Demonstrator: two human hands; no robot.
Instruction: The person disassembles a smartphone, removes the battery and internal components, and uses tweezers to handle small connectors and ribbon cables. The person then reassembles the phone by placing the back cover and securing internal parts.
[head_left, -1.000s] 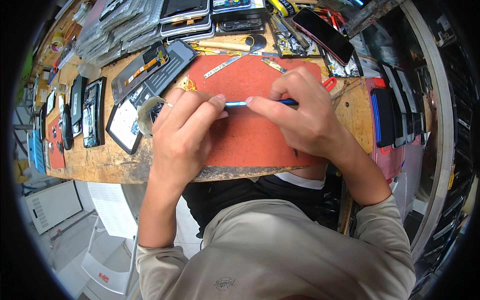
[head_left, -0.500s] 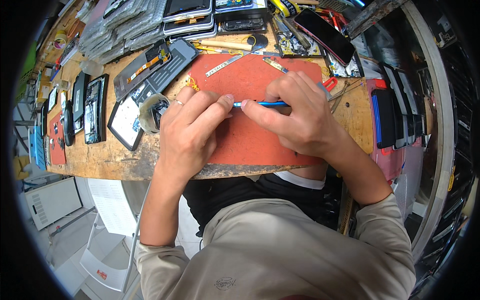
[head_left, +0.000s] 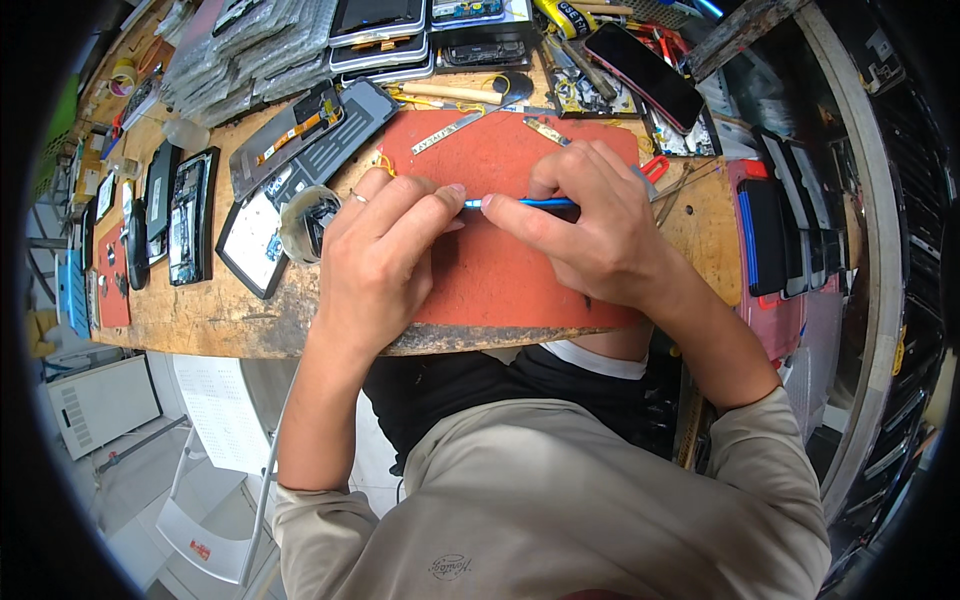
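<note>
A thin blue tool (head_left: pixel 525 203) lay over the red mat (head_left: pixel 500 270), pinched in the right hand (head_left: pixel 585 235). The left hand (head_left: pixel 375 255) curled closed at its tip, beside a tape roll (head_left: pixel 305 222) on the wooden table (head_left: pixel 200 320).

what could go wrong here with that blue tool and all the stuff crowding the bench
1. The right hand drives the blue tool toward the left hand fingertips; a slip might jab them.
2. Whatever the left hand pinches is hidden and small, so it could drop off the red mat near the bench edge.
3. The tape roll and opened phones sit close by the left wrist and may get knocked.
</note>
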